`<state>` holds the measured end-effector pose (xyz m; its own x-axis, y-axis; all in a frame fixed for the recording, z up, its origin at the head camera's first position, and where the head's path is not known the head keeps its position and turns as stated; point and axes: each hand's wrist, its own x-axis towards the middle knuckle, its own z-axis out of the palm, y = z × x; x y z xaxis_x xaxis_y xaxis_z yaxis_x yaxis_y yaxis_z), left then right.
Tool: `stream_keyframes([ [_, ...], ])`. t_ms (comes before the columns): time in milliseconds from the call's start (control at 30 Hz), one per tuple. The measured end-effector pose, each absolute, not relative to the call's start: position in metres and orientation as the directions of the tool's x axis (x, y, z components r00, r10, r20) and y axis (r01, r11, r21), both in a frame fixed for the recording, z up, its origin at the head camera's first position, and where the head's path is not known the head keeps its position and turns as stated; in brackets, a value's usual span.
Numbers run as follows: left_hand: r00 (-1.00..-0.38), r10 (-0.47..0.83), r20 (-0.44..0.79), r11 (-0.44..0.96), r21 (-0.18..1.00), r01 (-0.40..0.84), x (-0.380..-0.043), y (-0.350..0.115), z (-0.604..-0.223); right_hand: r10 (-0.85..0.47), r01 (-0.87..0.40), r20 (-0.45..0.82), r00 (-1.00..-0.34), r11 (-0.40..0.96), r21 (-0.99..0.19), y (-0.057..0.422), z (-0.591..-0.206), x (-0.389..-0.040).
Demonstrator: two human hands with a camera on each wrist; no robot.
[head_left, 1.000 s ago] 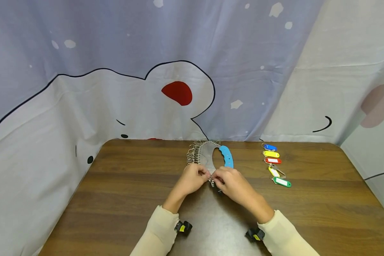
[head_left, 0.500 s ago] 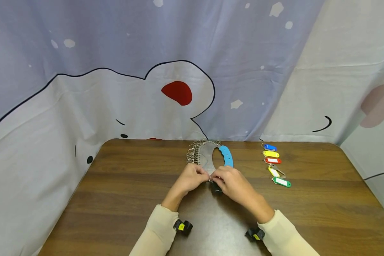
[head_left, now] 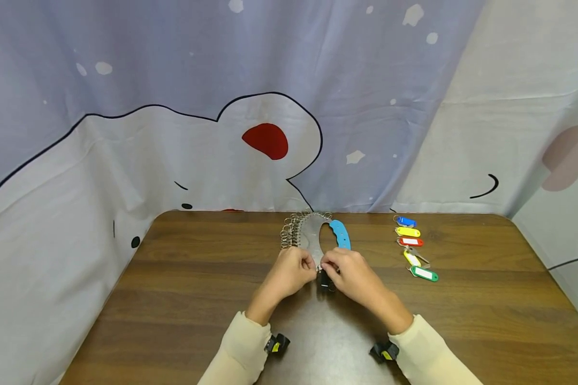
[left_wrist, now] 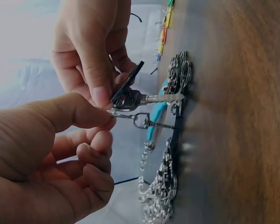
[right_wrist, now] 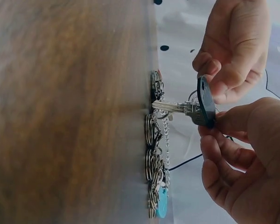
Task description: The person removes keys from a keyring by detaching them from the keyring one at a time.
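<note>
My left hand point(head_left: 291, 270) pinches a small metal ring joined to a swivel clasp point(left_wrist: 142, 120), thumb against fingertips. Close beside it, my right hand point(head_left: 349, 270) pinches a black key tag point(right_wrist: 206, 102). From the tag a silver key point(right_wrist: 175, 107) with a dark head sticks out toward the table. Just beyond both hands lies a grey crescent-shaped metal holder point(head_left: 312, 232) with a blue handle point(head_left: 340, 234). Many key rings point(head_left: 291, 230) hang along its outer edge. Fingers cover part of the ring where tag and clasp come together.
A column of key tags lies to the right on the wooden table point(head_left: 173, 299): blue point(head_left: 407, 221), yellow point(head_left: 408, 231), red point(head_left: 410, 241), another yellow point(head_left: 412, 259) and green point(head_left: 424, 274). A printed curtain point(head_left: 197, 160) hangs behind the table's far edge.
The fingertips of both hands have drawn slightly apart. The black tag shows more plainly below them in the head view. Holder and coloured tags stay in place.
</note>
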<state>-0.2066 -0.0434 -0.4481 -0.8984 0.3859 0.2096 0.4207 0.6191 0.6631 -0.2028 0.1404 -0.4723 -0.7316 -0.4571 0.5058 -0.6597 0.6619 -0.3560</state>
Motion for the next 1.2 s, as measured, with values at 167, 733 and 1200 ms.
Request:
stream_keyframes([
  [167, -0.906, 0.383, 0.182, 0.648, 0.646, 0.404, -0.207, -0.044, -0.448, -0.449, -0.66, 0.513, -0.731, 0.656, -0.366, 0.141, -0.472, -0.203],
  [733, -0.923, 0.354, 0.153, 0.581, 0.737, 0.345, -0.21, -0.044, -0.457, -0.452, -0.657, 0.507, -0.734, 0.662, -0.361, 0.142, -0.469, -0.202],
  [1200, -0.919, 0.382, 0.099, 0.568, 0.759, 0.318, -0.21, -0.045, -0.459, -0.468, -0.664, 0.499, -0.73, 0.659, -0.353, 0.14, -0.471, -0.201],
])
